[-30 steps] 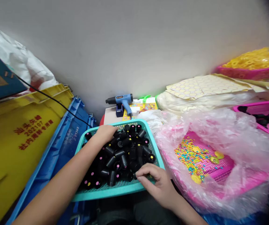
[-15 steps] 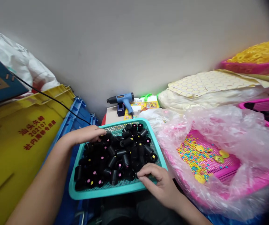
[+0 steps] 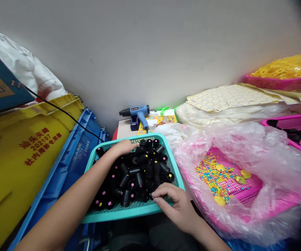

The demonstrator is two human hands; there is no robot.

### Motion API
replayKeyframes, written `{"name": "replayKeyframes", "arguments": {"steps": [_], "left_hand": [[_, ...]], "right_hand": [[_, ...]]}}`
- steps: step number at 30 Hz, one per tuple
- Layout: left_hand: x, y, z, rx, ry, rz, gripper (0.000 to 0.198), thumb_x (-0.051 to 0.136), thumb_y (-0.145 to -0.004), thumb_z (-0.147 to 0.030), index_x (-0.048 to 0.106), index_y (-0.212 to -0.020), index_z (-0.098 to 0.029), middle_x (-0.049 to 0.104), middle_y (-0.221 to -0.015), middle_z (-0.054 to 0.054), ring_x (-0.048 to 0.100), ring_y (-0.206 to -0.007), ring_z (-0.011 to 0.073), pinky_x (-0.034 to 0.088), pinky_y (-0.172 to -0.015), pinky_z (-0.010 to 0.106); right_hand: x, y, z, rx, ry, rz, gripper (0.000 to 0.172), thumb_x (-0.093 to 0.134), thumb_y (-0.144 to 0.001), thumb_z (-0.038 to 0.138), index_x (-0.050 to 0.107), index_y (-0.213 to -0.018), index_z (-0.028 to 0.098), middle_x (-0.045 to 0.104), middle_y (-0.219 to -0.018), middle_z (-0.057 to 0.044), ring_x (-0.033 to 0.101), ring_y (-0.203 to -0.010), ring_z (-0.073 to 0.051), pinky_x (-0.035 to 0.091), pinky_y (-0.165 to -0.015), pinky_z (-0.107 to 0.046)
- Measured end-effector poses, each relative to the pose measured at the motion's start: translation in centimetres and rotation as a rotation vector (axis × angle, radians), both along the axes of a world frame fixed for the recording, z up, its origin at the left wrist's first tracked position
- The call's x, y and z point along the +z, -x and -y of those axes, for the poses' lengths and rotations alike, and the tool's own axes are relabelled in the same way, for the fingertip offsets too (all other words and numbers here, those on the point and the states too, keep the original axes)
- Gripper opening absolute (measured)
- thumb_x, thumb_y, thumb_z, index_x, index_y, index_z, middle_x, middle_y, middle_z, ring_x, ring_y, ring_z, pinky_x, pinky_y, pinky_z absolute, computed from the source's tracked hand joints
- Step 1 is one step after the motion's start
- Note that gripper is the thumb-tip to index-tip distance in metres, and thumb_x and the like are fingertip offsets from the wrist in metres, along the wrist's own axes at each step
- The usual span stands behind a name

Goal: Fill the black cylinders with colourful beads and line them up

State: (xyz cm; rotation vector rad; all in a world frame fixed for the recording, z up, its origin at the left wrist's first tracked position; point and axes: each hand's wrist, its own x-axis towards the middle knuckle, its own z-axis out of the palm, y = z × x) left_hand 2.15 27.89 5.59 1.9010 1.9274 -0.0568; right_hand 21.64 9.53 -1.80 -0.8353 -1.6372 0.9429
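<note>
A teal mesh plastic basket [image 3: 134, 212] holds a heap of black cylinders [image 3: 140, 170], some with pink or yellow dots on their ends. My left hand [image 3: 123, 146] lies over the far side of the heap, its fingertips among the cylinders near the far rim. My right hand [image 3: 173, 204] rests at the near right of the basket. Its thumb and fingers close on a black cylinder [image 3: 150, 196] at the edge of the heap, partly hiding it.
Stacked yellow and blue crates fill the left. A blue heat gun [image 3: 137, 113] stands beyond the basket. To the right, a pink tray of coloured beads [image 3: 226, 181] lies in clear plastic film, with a pink basket of black cylinders [image 3: 289, 127] beyond it.
My left hand has swung back to the right over the far side of the heap after lying further left along the rim. My right hand has stayed at the near edge.
</note>
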Motion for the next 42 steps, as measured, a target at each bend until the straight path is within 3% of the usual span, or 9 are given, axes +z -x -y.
{"name": "replayKeyframes", "arguments": {"steps": [5, 8, 15, 19, 23, 27, 33, 36, 42], "left_hand": [[-1.3, 0.0, -0.7, 0.044, 0.076, 0.124, 0.037, 0.062, -0.070, -0.051, 0.056, -0.052, -0.019, 0.046, -0.042, -0.001, 0.045, -0.042, 0.0170, 0.034, -0.045, 0.028], [0.0, 0.9, 0.9, 0.010, 0.002, 0.208, 0.025, 0.065, -0.067, -0.042, 0.063, -0.072, -0.018, 0.045, -0.047, -0.005, 0.044, -0.047, 0.0140, 0.033, -0.048, 0.025], [3.4, 4.6, 7.0, -0.172, -0.222, 0.227, 0.044, 0.055, -0.075, -0.047, 0.058, -0.112, -0.023, 0.046, -0.057, -0.007, 0.049, -0.054, 0.0155, 0.037, -0.055, 0.025], [2.2, 9.4, 9.0, 0.020, -0.284, 0.018, 0.062, 0.049, -0.079, -0.055, 0.050, -0.130, -0.019, 0.067, -0.105, 0.010, 0.062, -0.098, 0.0300, 0.048, -0.085, 0.039], [-1.9, 11.6, 11.3, 0.292, -0.297, -0.104, 0.063, 0.025, -0.091, -0.048, 0.047, -0.137, -0.011, 0.035, -0.152, 0.021, 0.028, -0.142, 0.0388, 0.028, -0.111, 0.056], [-3.8, 8.8, 13.2, 0.218, -0.205, -0.100, 0.065, 0.028, -0.092, -0.053, 0.038, -0.146, -0.016, 0.022, -0.159, 0.016, 0.009, -0.147, 0.0367, 0.013, -0.115, 0.060], [-2.4, 2.1, 13.1, 0.060, -0.242, 0.004, 0.061, 0.034, -0.094, -0.050, 0.037, -0.146, -0.019, 0.045, -0.147, 0.017, 0.031, -0.141, 0.0358, 0.015, -0.115, 0.062], [-2.8, -0.4, 12.6, -0.022, -0.260, 0.082, 0.056, 0.041, -0.092, -0.049, 0.048, -0.139, -0.019, 0.034, -0.153, 0.019, 0.027, -0.143, 0.0372, 0.012, -0.116, 0.061], [-2.5, -0.5, 13.1, -0.225, -0.195, 0.445, 0.053, 0.045, -0.094, -0.043, 0.040, -0.145, -0.031, 0.024, -0.159, 0.008, 0.018, -0.147, 0.0316, 0.022, -0.117, 0.053]], "right_hand": [[0.0, 0.1, 0.1, -0.027, -0.028, -0.017, 0.010, 0.060, -0.085, 0.014, 0.069, -0.086, 0.019, 0.071, -0.077, -0.003, 0.066, -0.071, -0.012, 0.051, -0.067, -0.020], [0.2, 0.1, 0.1, -0.031, -0.028, -0.028, 0.010, 0.060, -0.085, 0.013, 0.069, -0.085, 0.018, 0.071, -0.076, -0.003, 0.066, -0.070, -0.012, 0.051, -0.067, -0.019], [0.5, 0.1, -0.1, -0.004, -0.023, -0.028, 0.010, 0.060, -0.086, 0.014, 0.069, -0.085, 0.019, 0.071, -0.076, -0.004, 0.066, -0.070, -0.013, 0.052, -0.065, -0.021], [0.3, 0.0, 0.0, -0.013, -0.004, 0.008, 0.011, 0.059, -0.086, 0.014, 0.069, -0.086, 0.020, 0.071, -0.077, -0.003, 0.067, -0.071, -0.014, 0.052, -0.066, -0.022], [0.3, -0.1, 0.1, -0.028, -0.017, 0.014, 0.011, 0.060, -0.085, 0.013, 0.068, -0.086, 0.020, 0.071, -0.076, -0.003, 0.067, -0.070, -0.014, 0.053, -0.064, -0.022], [0.4, 0.1, -0.2, -0.036, -0.037, 0.044, 0.012, 0.061, -0.085, 0.012, 0.068, -0.088, 0.022, 0.071, -0.076, -0.001, 0.068, -0.071, -0.014, 0.054, -0.064, -0.021], [0.0, 0.1, -0.4, -0.065, -0.043, 0.090, 0.011, 0.062, -0.086, 0.015, 0.068, -0.089, 0.024, 0.071, -0.080, -0.001, 0.069, -0.074, -0.015, 0.056, -0.067, -0.021], [-0.4, 0.0, -0.3, -0.097, -0.026, 0.110, 0.009, 0.063, -0.086, 0.017, 0.068, -0.088, 0.024, 0.071, -0.079, -0.002, 0.069, -0.074, -0.016, 0.057, -0.067, -0.022], [-0.9, -0.1, -0.3, -0.131, 0.011, 0.162, 0.007, 0.064, -0.085, 0.021, 0.070, -0.089, 0.024, 0.071, -0.082, -0.004, 0.069, -0.077, -0.018, 0.058, -0.067, -0.023]]}}
